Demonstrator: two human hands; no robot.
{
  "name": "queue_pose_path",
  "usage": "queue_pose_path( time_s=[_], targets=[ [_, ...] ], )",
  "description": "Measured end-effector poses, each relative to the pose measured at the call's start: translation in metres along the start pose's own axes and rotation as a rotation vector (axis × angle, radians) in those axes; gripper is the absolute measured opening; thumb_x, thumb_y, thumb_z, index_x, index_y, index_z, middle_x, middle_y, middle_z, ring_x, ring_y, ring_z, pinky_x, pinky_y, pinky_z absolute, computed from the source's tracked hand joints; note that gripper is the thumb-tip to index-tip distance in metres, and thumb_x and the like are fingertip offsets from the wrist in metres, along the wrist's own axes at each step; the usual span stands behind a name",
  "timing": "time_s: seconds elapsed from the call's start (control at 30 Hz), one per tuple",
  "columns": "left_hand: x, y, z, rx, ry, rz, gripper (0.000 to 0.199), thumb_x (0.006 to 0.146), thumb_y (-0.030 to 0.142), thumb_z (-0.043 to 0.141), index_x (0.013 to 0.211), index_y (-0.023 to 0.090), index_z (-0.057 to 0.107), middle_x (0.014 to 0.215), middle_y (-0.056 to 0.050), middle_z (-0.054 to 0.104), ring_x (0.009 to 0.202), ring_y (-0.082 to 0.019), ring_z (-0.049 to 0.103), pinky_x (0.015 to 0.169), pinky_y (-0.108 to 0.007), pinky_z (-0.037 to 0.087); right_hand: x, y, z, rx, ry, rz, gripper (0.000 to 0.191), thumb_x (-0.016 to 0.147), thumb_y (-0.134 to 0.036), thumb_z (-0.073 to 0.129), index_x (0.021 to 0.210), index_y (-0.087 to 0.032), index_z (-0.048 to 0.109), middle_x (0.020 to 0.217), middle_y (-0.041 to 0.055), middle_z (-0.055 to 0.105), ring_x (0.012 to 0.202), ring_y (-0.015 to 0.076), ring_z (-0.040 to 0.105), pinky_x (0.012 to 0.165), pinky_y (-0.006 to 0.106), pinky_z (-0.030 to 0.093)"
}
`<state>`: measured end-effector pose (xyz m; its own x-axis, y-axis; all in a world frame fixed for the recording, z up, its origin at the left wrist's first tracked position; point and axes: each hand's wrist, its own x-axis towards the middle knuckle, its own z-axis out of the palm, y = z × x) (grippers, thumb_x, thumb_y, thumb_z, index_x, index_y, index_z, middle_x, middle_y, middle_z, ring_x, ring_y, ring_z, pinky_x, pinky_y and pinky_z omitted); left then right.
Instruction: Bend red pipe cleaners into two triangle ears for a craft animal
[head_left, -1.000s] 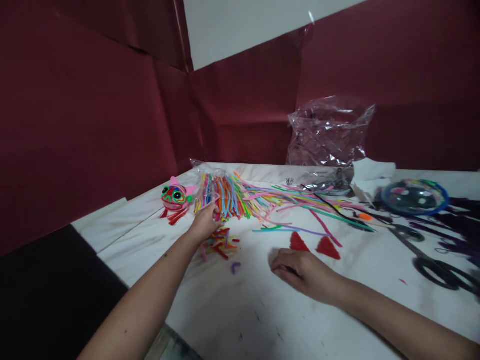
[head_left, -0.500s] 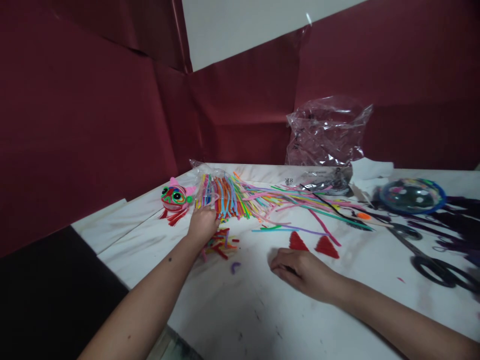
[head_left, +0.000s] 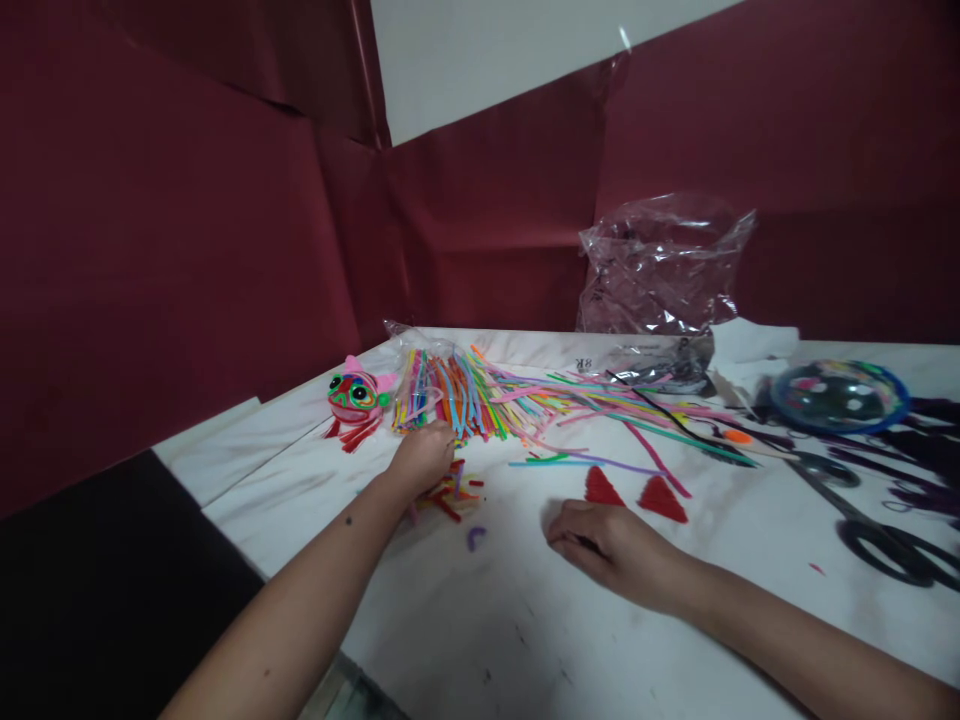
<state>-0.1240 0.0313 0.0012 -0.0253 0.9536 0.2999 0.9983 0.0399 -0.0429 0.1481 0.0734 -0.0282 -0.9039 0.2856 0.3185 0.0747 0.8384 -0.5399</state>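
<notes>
My left hand point(head_left: 422, 460) reaches down at the near edge of a bundle of colourful pipe cleaners point(head_left: 442, 390) in clear plastic. Its fingers are curled, and the back of the hand hides what they hold, if anything. Just beside it lies a heap of short cut pipe cleaner pieces point(head_left: 459, 490). My right hand point(head_left: 600, 540) rests on the table with fingers bent together, and I cannot make out anything in them. Two red fuzzy triangles point(head_left: 602, 487) lie right behind that hand. At the left stands a colourful animal head point(head_left: 354, 395) with big eyes and pink ears.
Long loose pipe cleaners point(head_left: 585, 400) spread across the back of the white table point(head_left: 450, 620). Black-handled scissors point(head_left: 885, 540) lie at the right, near a round clear container point(head_left: 840, 395) and dark purple strands point(head_left: 900, 440). Behind stand a clear plastic bag point(head_left: 664, 270) and crumpled white paper point(head_left: 750, 350).
My left hand has drawn slightly back and to the right, from the bundle's edge towards the short cut pieces. My right hand stays in place; the whole view has shifted a little.
</notes>
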Motion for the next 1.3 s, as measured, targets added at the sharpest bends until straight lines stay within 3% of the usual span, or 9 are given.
queue_pose_path(
  time_s=[0.27,0.47,0.57,0.7,0.97,1.3],
  targets=[
    [0.0,-0.006,-0.001,-0.076,-0.026,0.021,0.021,0.08,0.017,0.042,0.066,0.017,0.058,0.073,-0.004,0.06,0.071,-0.015,0.057,0.067,-0.024,0.042,0.0,0.0,0.0,0.006,0.01,-0.011,0.018,0.086,-0.02,0.043,0.082,-0.017,0.06,0.078,0.0041,0.061,0.065,0.0116,0.057,0.059,0.02,0.042],
    [0.004,-0.009,-0.001,-0.089,0.017,-0.018,0.011,0.073,0.021,0.05,0.062,0.018,0.052,0.066,-0.002,0.054,0.061,-0.017,0.052,0.058,-0.026,0.04,0.002,-0.001,-0.003,-0.047,0.005,-0.044,0.017,0.084,-0.016,0.044,0.082,-0.015,0.061,0.083,0.0055,0.062,0.072,0.0128,0.058,0.067,0.021,0.045],
    [0.006,-0.009,-0.001,-0.084,0.062,-0.013,0.014,0.074,0.021,0.047,0.061,0.019,0.052,0.074,-0.005,0.055,0.07,-0.02,0.053,0.066,-0.029,0.041,0.002,0.001,-0.003,-0.072,0.013,-0.044,0.017,0.083,-0.015,0.045,0.083,-0.015,0.062,0.083,0.0059,0.062,0.073,0.013,0.059,0.067,0.022,0.045],
    [0.007,-0.007,-0.001,-0.068,0.08,0.014,0.018,0.076,0.019,0.043,0.064,0.018,0.056,0.082,-0.008,0.057,0.082,-0.021,0.053,0.075,-0.031,0.04,0.001,0.003,-0.003,-0.075,0.006,-0.048,0.018,0.083,-0.015,0.045,0.083,-0.015,0.062,0.083,0.0059,0.062,0.074,0.013,0.059,0.067,0.022,0.045],
    [0.003,-0.006,0.001,-0.048,-0.016,0.05,0.011,0.075,0.017,0.049,0.067,0.018,0.057,0.076,-0.004,0.058,0.074,-0.017,0.055,0.068,-0.026,0.041,0.0,-0.002,-0.003,-0.025,0.012,-0.01,0.017,0.085,-0.019,0.044,0.081,-0.016,0.061,0.081,0.0047,0.061,0.068,0.012,0.058,0.062,0.02,0.043],
    [0.005,-0.014,0.005,-0.095,0.018,0.043,0.019,0.075,0.009,0.044,0.081,0.017,0.06,0.083,-0.005,0.061,0.078,-0.016,0.056,0.071,-0.025,0.041,0.0,0.0,-0.001,-0.015,0.001,0.001,0.017,0.085,-0.018,0.044,0.083,-0.017,0.061,0.081,0.0042,0.061,0.068,0.012,0.058,0.06,0.02,0.042]
  ],
)
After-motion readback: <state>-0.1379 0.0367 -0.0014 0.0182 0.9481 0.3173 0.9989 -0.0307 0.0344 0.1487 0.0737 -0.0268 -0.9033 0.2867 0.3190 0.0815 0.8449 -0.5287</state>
